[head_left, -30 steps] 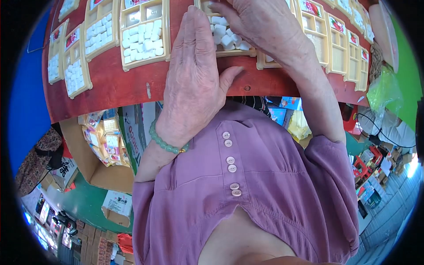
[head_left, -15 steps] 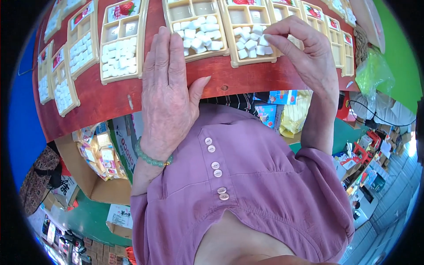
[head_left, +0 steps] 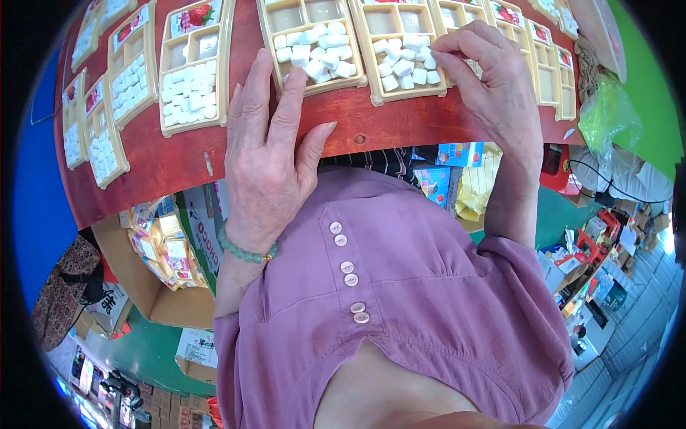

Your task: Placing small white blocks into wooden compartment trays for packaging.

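Two cream plastic trays with compartments lie in front of me: a middle tray [head_left: 334,87] and a right tray [head_left: 409,99]. The big compartment of each holds white marshmallow-like pieces [head_left: 321,51]. My left hand [head_left: 268,168], with a green bead bracelet [head_left: 243,250], lies palm down with its fingers apart. Its index fingertip overlaps the middle tray's near left corner. Beside the right tray's right wall, my right hand [head_left: 500,93] has thumb and index finger pinched together. Whatever sits between those fingertips, if anything, is too small to make out.
More filled trays [head_left: 191,93] stand to the left on the red table [head_left: 171,154]. Further trays [head_left: 547,75] stand to the right, near a clear plastic bag [head_left: 607,118]. Below the table edge are a cardboard box [head_left: 161,300] of small packets and yellow packaging [head_left: 477,186].
My left fingers have spread, and the index finger has come over the middle tray's corner. My right fingertips have shifted slightly right, to the right tray's wall. The white pieces have shifted in both trays.
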The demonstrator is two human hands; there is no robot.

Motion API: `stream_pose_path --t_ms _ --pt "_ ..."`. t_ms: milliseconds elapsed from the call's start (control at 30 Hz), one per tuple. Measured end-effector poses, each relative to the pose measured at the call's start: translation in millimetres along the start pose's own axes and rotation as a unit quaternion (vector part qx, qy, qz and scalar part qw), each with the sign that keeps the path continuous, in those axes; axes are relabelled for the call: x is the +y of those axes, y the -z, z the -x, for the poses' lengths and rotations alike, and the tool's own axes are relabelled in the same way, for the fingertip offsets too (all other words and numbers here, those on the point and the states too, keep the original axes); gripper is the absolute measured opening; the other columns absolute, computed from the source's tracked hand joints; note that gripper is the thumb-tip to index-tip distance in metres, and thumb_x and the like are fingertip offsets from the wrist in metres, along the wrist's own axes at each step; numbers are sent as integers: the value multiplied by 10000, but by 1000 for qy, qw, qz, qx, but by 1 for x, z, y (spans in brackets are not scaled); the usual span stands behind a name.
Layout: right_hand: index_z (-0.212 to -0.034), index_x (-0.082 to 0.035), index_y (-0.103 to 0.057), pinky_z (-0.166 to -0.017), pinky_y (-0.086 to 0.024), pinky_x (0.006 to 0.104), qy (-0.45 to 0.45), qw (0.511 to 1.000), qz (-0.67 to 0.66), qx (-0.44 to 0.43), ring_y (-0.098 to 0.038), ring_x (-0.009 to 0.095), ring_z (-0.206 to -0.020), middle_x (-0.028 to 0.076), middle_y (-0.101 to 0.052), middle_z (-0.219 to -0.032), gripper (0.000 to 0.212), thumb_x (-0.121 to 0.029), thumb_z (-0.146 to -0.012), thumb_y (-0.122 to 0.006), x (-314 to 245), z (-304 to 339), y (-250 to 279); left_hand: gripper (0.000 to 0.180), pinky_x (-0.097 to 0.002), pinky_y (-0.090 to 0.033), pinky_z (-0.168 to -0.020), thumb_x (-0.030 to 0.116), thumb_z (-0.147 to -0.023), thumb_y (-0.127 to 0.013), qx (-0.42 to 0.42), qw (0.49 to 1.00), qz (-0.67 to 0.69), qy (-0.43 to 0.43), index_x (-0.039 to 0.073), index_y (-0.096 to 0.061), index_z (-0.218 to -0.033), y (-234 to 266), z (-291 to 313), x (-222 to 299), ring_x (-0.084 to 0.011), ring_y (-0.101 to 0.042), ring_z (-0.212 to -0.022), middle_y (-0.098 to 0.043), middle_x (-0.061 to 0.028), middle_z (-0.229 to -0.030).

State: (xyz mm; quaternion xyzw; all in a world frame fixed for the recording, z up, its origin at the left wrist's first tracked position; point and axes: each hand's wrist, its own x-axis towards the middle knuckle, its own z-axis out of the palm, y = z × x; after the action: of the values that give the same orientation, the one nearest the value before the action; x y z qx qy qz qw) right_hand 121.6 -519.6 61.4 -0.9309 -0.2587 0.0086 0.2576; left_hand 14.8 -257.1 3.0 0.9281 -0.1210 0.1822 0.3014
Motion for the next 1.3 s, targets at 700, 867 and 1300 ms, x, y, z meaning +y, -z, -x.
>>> stream_pose_path --t_ms 700,867,1300 --pt "-959 31 -728 -720 -487 279 -46 997 -52 23 -638 160 -845 79 -659 -884 73 5 -892 -716 -25 29 8 642 -474 -486 -1097 185 -824 -851 31 998 57 -14 7 -609 -1391 -1 -1 -3 -406 -564 -1326 -511 -245 -1511" --pt "-1117 -20 -734 -898 -506 321 90 995 -25 44 -677 237 -1056 109 -713 -1139 211 -17 -908 -706 -47 3 -15 696 -458 -486 -1098 155 -827 -835 43 998 45 -9 -28 -546 -1434 3 -2 0 -404 -553 -1339 -498 -241 -1520" --pt "-1395 -172 -634 -1218 -238 491 124 983 120 -62 -441 220 -1466 1 -549 -1530 577 -337 -858 -769 -73 4 -47 852 -509 -422 -1160 104 -823 -804 -2 997 76 13 -53 -375 -1542 1 -5 -5 -413 -490 -1407 -464 -248 -1539"
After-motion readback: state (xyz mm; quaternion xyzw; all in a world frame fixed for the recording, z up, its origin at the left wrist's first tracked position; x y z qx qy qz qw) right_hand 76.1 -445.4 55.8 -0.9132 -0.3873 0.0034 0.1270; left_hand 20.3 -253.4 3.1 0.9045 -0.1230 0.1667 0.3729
